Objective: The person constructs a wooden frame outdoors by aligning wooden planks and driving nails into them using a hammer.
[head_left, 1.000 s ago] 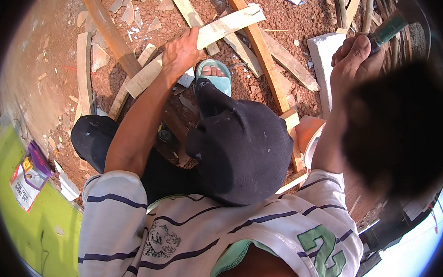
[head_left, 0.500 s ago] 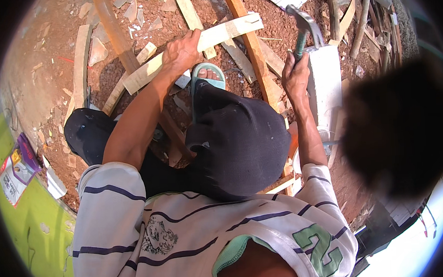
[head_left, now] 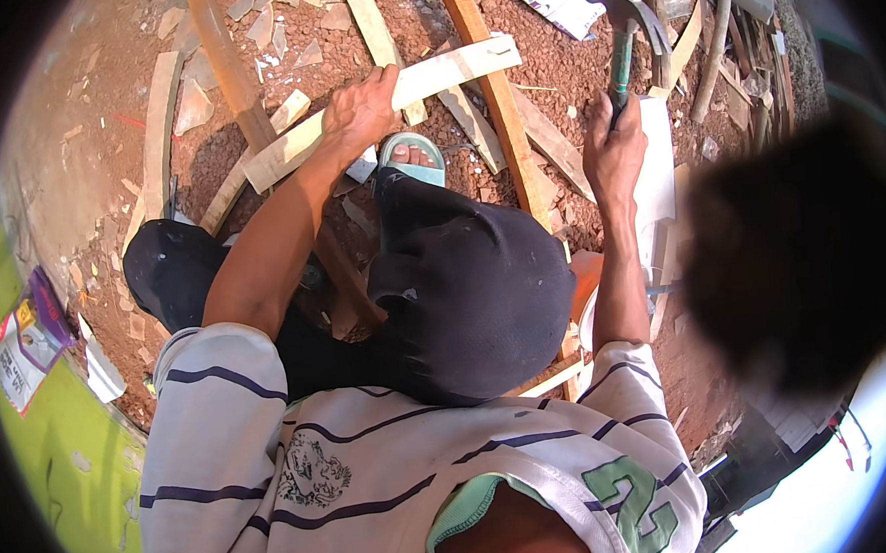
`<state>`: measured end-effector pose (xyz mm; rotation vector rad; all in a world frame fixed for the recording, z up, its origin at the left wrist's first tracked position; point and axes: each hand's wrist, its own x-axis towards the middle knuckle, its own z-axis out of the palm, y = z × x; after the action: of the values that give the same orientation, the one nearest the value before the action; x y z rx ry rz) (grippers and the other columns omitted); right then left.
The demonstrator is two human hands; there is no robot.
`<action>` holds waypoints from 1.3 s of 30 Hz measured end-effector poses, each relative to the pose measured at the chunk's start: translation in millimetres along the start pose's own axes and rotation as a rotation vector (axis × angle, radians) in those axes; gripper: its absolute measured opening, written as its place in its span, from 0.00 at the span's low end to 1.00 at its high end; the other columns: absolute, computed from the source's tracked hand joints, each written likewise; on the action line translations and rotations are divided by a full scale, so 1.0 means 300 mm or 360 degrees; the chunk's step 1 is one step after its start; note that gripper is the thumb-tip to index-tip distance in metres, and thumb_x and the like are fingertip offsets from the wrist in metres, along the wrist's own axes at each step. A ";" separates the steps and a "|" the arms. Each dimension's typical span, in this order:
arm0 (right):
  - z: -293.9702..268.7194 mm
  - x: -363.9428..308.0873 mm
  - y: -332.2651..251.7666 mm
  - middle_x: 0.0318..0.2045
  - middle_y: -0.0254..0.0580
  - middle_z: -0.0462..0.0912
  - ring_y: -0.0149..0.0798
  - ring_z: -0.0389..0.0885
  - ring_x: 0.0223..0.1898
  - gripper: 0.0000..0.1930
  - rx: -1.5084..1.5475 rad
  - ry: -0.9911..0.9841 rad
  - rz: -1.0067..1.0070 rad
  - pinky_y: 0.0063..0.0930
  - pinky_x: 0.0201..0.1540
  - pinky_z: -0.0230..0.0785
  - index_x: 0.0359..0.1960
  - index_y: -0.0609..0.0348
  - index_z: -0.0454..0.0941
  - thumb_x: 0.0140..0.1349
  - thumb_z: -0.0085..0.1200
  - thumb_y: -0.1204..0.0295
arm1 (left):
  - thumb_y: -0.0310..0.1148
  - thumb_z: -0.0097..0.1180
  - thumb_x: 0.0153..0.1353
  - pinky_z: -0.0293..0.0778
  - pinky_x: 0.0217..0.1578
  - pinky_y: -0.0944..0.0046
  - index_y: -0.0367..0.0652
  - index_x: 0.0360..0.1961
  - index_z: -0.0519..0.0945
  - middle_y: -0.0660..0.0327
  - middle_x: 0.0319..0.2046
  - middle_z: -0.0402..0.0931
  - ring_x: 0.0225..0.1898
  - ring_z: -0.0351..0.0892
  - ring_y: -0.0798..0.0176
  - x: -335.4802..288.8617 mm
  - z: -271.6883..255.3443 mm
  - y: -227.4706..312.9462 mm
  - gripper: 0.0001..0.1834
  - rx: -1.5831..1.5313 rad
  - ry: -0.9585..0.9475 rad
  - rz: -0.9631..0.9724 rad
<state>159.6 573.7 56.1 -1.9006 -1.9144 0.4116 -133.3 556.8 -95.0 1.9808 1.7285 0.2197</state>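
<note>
My left hand (head_left: 361, 111) is closed round a pale wooden plank (head_left: 443, 77), which slants up to the right across other timber. In my right hand (head_left: 614, 152) is a claw hammer (head_left: 623, 55), gripped by its green handle with the metal head raised at the top. The hammer is apart from the plank. Beneath the plank's right part runs a longer brown wooden beam (head_left: 499, 93). My sandalled foot (head_left: 414, 156) rests just below the plank, between my hands.
Another brown beam (head_left: 235, 77) and loose wood strips (head_left: 159, 131) lie on reddish soil with broken tile pieces (head_left: 194, 107). A white block (head_left: 657, 155) is beside my right forearm. Sticks and scrap (head_left: 742, 51) pile up at far right. A dark blurred shape (head_left: 793, 258) covers the right side.
My right hand has moved slightly right, and the hammer has swung up and right, away from the white block. My left hand still grips the plank in nearly the same place.
</note>
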 end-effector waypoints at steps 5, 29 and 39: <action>0.144 -0.057 0.140 0.18 0.41 0.76 0.36 0.75 0.17 0.18 0.1052 0.0663 -0.0304 0.36 0.20 0.70 0.41 0.65 0.67 0.76 0.45 0.59 | 0.35 0.67 0.53 0.79 0.40 0.40 0.43 0.49 0.67 0.47 0.44 0.77 0.42 0.82 0.37 0.048 -0.008 0.043 0.26 -0.0056 -0.0012 0.0069; 0.202 -0.111 0.192 0.22 0.60 0.77 0.61 0.80 0.21 0.16 0.0144 0.0383 -0.0181 0.52 0.25 0.70 0.35 0.62 0.70 0.74 0.48 0.61 | 0.36 0.66 0.54 0.80 0.40 0.41 0.43 0.48 0.67 0.49 0.45 0.79 0.42 0.83 0.37 0.032 0.018 0.018 0.25 -0.0011 -0.0007 0.0089; -0.068 0.214 0.047 0.20 0.45 0.76 0.37 0.75 0.23 0.22 -0.0034 -0.0626 0.0174 0.41 0.30 0.68 0.41 0.65 0.74 0.77 0.41 0.55 | 0.32 0.63 0.53 0.79 0.40 0.38 0.43 0.47 0.68 0.47 0.42 0.79 0.42 0.82 0.35 0.031 0.005 0.001 0.22 -0.0045 0.0050 0.0072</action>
<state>182.6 636.5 72.1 -2.0639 -2.0599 0.8564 -130.7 565.4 -97.9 2.0080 1.6916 0.2908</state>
